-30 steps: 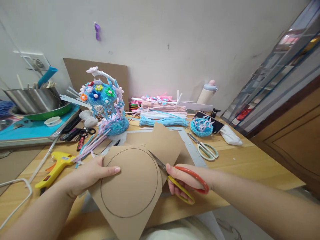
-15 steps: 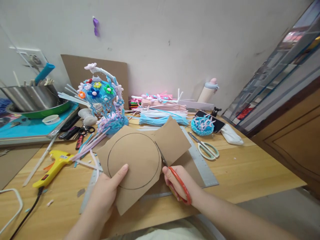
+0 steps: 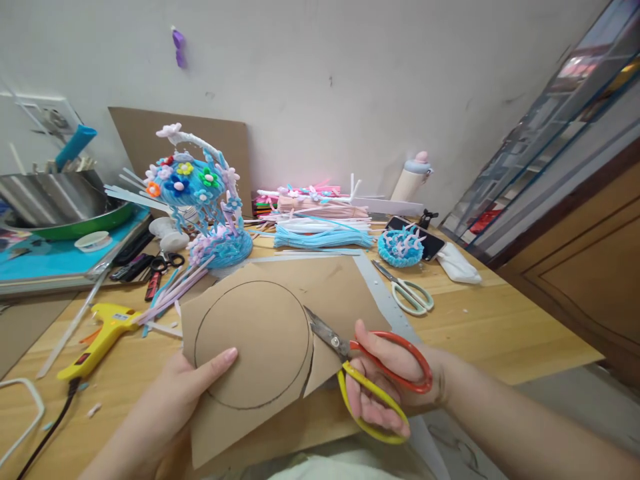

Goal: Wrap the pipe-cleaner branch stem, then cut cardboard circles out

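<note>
A sheet of brown cardboard point(image 3: 253, 343) with a circle drawn on it is in my left hand point(image 3: 187, 393), thumb on top and fingers hidden beneath. My right hand point(image 3: 377, 377) is inside the handles of a pair of scissors point(image 3: 335, 340), one handle red and one yellow. The handles are spread apart. The blades reach the cardboard at the right side of the drawn line, tips pointing up and left. A cut slit runs from the sheet's lower edge up along the circle's right side.
A yellow glue gun point(image 3: 105, 333) lies at left, near a pipe-cleaner flower lamp shape point(image 3: 193, 183). White-handled scissors point(image 3: 413, 297), a small blue basket point(image 3: 400, 247) and a phone point(image 3: 434, 248) are at right. Blue pipe cleaners point(image 3: 323, 235) lie behind the cardboard.
The scissors have opened wide and turned, showing the yellow handle. The cardboard's right flap has dropped flatter, and the sheet has shifted down and left with my left hand.
</note>
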A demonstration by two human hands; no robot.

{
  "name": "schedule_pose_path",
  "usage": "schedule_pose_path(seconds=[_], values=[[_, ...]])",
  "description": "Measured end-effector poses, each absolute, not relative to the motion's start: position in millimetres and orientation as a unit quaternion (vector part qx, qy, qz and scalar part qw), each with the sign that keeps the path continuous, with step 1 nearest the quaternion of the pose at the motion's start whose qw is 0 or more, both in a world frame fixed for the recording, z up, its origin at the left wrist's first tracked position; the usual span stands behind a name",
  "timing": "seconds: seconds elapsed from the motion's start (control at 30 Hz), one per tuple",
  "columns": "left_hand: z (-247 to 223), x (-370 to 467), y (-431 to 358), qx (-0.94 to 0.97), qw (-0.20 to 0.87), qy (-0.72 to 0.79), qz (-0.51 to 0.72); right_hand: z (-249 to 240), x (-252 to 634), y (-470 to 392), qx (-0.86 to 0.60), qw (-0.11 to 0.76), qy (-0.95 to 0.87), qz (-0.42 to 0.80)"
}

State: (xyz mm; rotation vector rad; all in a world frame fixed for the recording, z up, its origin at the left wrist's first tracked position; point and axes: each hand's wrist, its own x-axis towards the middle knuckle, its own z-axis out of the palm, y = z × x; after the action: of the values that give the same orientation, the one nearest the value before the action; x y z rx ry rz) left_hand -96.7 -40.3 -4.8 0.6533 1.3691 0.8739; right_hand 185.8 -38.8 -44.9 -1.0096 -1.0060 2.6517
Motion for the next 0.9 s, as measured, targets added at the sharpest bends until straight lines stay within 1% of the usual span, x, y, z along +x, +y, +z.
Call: schedule_pose_path(seconds=[0.13, 0.2, 0.3, 0.37, 0.4, 0.43, 0.5, 0.6, 0.7, 0.83, 0.9], values=[[-2, -95, -38, 0.237, 0.658, 0.607, 0.378, -46, 178, -37, -0.477, 0.107, -0.506, 0.711], [-2, -96, -36, 0.197, 0.673, 0.612, 0.366, -47, 171, -40, -0.522, 0.12, -0.537, 0.652], [-4, -94, -36, 0.128, 0.721, 0.593, 0.335, -48, 160, -47, -0.496, 0.173, -0.537, 0.66], [-6, -92, -38, 0.104, 0.742, 0.58, 0.321, -48, 154, -51, -0.456, 0.215, -0.496, 0.707], [-7, -90, -40, 0.106, 0.737, 0.583, 0.325, -47, 152, -52, -0.438, 0.223, -0.454, 0.743], [-8, -88, -41, 0.119, 0.724, 0.589, 0.338, -47, 151, -52, -0.421, 0.218, -0.4, 0.784], [-10, -87, -45, 0.164, 0.687, 0.606, 0.366, -45, 154, -49, -0.389, 0.178, -0.292, 0.855], [-12, -90, -48, 0.224, 0.66, 0.613, 0.371, -40, 162, -43, -0.35, 0.093, -0.235, 0.902], [-14, -98, -48, 0.274, 0.642, 0.626, 0.347, -35, 167, -39, -0.357, 0.022, -0.257, 0.898], [-16, -107, -45, 0.345, 0.586, 0.654, 0.331, -24, 170, -30, -0.425, -0.016, -0.351, 0.834], [-16, -108, -44, 0.349, 0.577, 0.657, 0.337, -20, 175, -17, -0.431, -0.039, -0.406, 0.805]])
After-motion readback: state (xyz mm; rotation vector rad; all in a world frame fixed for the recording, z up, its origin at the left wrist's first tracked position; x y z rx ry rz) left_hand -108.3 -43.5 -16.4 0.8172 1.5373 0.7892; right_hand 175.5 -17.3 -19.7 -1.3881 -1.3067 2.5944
